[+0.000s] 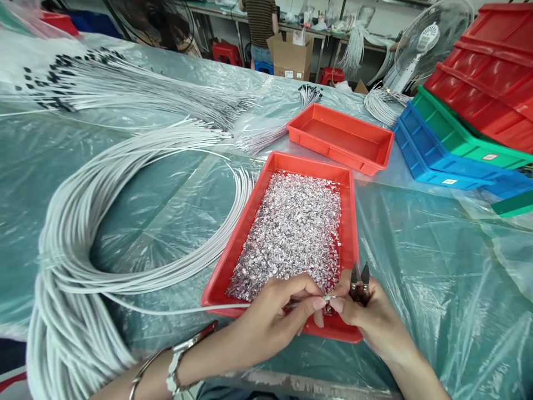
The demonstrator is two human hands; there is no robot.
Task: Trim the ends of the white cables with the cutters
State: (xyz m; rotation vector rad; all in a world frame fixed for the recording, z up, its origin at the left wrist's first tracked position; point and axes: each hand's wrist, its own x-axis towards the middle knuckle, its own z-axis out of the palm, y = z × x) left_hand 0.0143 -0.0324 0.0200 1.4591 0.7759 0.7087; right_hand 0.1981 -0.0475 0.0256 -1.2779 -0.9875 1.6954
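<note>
Cable coil (66,239) cropped by bottom edge

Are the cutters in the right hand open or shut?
Open: the cutters show two dark blades standing apart, with a gap between their tips. Their handles are hidden by the right hand.

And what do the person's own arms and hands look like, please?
No sleeves show. The left arm wears a thin, silver-coloured metal bangle and a pale linked band, with a dark, red-edged piece, perhaps a watch. The right arm has no visible jewellery.
</note>
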